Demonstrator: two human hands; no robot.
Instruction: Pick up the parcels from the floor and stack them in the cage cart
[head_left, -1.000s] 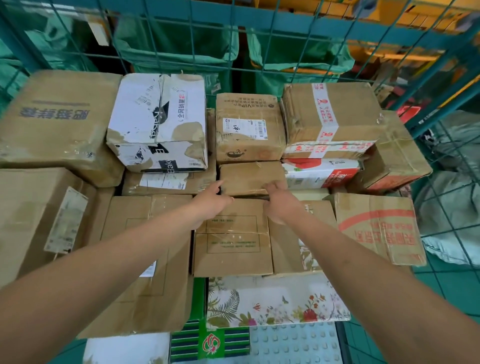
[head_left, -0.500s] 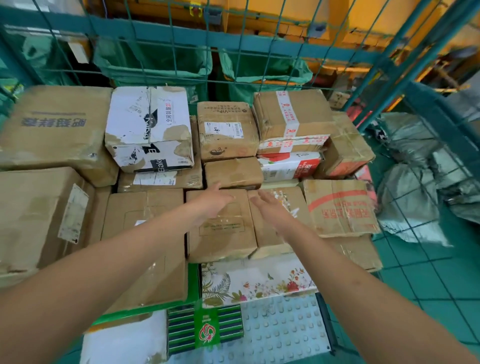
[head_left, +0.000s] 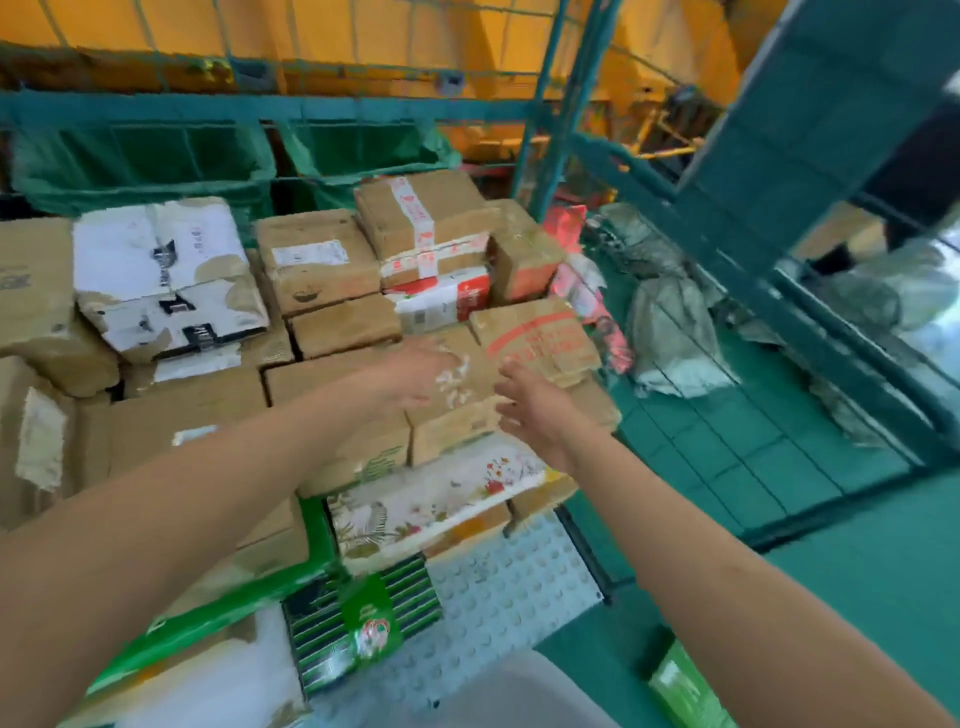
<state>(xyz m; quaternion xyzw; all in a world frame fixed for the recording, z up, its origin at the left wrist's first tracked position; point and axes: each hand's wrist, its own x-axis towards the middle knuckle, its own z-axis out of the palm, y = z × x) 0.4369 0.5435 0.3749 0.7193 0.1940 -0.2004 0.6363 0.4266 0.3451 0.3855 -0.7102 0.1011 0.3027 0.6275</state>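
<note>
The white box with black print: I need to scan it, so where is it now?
In the head view the white box with black print sits in the cage cart, upper left on the stack, left of the labelled brown box, beyond the left hand.

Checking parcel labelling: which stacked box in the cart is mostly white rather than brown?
The white box with black print, top layer toward the rear left; the neighbouring boxes are plain brown cardboard.

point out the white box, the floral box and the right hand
white box (head_left: 156, 249), head view, on its top face
floral box (head_left: 436, 493), head view, on its printed top
right hand (head_left: 535, 410), head view, on its back
</note>
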